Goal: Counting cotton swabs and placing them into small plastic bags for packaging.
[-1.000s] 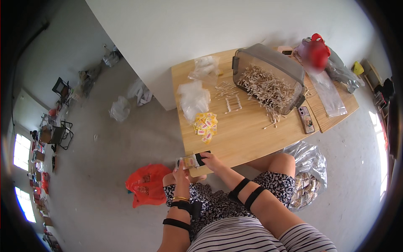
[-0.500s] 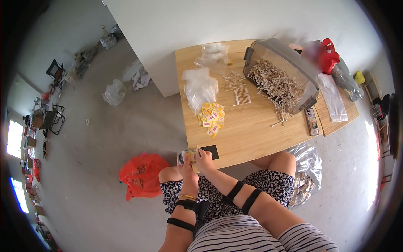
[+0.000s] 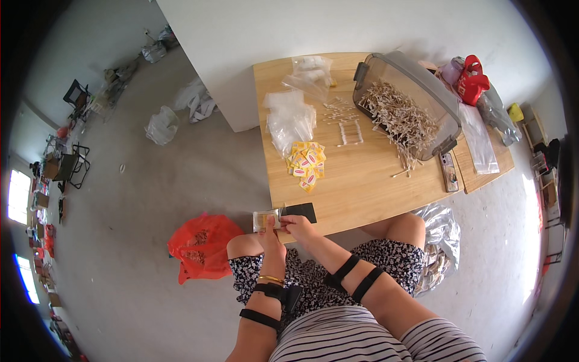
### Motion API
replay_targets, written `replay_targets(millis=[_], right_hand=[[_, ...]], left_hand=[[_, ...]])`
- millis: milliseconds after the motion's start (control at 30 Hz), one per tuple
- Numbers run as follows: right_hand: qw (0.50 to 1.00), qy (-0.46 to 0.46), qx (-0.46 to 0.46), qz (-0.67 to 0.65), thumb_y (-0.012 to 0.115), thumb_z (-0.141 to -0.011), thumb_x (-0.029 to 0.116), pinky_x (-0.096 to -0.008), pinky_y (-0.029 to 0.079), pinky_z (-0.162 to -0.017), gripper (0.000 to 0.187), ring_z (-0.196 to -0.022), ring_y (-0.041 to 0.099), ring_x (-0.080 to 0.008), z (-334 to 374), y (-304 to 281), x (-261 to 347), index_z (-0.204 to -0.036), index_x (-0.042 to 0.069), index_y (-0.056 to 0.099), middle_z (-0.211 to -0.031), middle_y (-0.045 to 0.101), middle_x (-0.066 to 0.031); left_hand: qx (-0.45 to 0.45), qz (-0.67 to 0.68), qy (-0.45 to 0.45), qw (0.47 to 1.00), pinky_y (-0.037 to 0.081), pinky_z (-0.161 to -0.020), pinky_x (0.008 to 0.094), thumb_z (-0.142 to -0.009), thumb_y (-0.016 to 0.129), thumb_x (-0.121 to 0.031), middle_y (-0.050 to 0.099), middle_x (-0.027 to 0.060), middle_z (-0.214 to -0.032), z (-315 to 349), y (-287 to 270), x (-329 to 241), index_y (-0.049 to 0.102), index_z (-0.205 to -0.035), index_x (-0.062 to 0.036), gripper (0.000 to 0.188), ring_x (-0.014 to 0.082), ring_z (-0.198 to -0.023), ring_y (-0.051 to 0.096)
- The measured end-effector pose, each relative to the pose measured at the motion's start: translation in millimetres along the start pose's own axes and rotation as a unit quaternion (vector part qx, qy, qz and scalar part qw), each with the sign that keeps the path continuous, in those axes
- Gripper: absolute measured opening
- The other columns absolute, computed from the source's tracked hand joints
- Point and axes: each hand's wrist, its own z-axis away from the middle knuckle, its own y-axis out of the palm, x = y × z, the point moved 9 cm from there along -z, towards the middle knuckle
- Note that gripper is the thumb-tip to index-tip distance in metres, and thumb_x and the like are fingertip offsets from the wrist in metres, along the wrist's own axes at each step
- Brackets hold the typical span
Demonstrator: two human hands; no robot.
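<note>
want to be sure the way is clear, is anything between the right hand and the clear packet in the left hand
Nothing visible is: the right hand's fingertips are right at the packet, held by the left hand. The flat black piece lies beyond the right fingers, not between.

Left head-worn fisheye camera, looking steeply down, left hand (image 3: 271, 240) and right hand (image 3: 298, 227) near, table (image 3: 362, 187) just beyond
</note>
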Motion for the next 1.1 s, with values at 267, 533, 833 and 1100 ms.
replay_targets(millis=[267, 533, 833, 1100], right_hand=[[0.996, 0.075, 0.056, 0.007, 0.051, -0.094, 0.0, -0.0273, 0.057, -0.079, 0.036, -0.084, 0.069, -0.0164, 2, 5, 3, -0.129, -0.002, 0.06, -0.107, 0.068, -0.0086], [0.982, 0.013, 0.172, -0.08, 0.055, -0.095, 0.003, -0.0285, 0.058, -0.076, 0.032, -0.085, 0.068, -0.014, -2, 67, 16, -0.126, 0.0, 0.061, -0.108, 0.067, -0.0077], [0.901, -0.399, 0.059, 0.158, 0.076, -0.084, 0.017, -0.0309, 0.049, -0.08, 0.02, -0.09, 0.058, -0.0177, 131, 32, 184, -0.096, 0.003, 0.067, -0.097, 0.056, -0.0073], [0.871, -0.476, -0.018, 0.123, 0.07, -0.085, 0.006, -0.0328, 0.049, -0.077, 0.013, -0.088, 0.062, -0.0257, 244, -66, 231, -0.093, 0.002, 0.061, -0.094, 0.06, -0.011]], left_hand=[[0.001, 0.007, -0.042, 0.999, 0.054, -0.075, 0.0291, -0.086, 0.078, -0.022, 0.065, 0.003, -0.101, -6, -2, 8, 0.058, -0.114, -0.007, 0.038, 0.0158, -0.09, 0.064], [-0.021, 0.01, -0.034, 0.999, 0.05, -0.086, 0.0268, -0.09, 0.074, -0.025, 0.065, 0.0034, -0.108, -14, -37, -44, 0.056, -0.124, -0.0057, 0.043, 0.0153, -0.102, 0.062], [0.194, 0.124, -0.094, 0.969, 0.051, -0.095, 0.0355, -0.093, 0.067, -0.035, 0.065, 0.0047, -0.118, 77, 64, -112, 0.06, -0.121, -0.0121, 0.036, 0.0205, -0.105, 0.062], [0.427, -0.068, -0.092, 0.897, 0.044, -0.105, 0.0405, -0.079, 0.083, -0.022, 0.063, 0.0072, -0.124, 174, 154, -118, 0.059, -0.127, -0.0079, 0.055, 0.0222, -0.118, 0.058]])
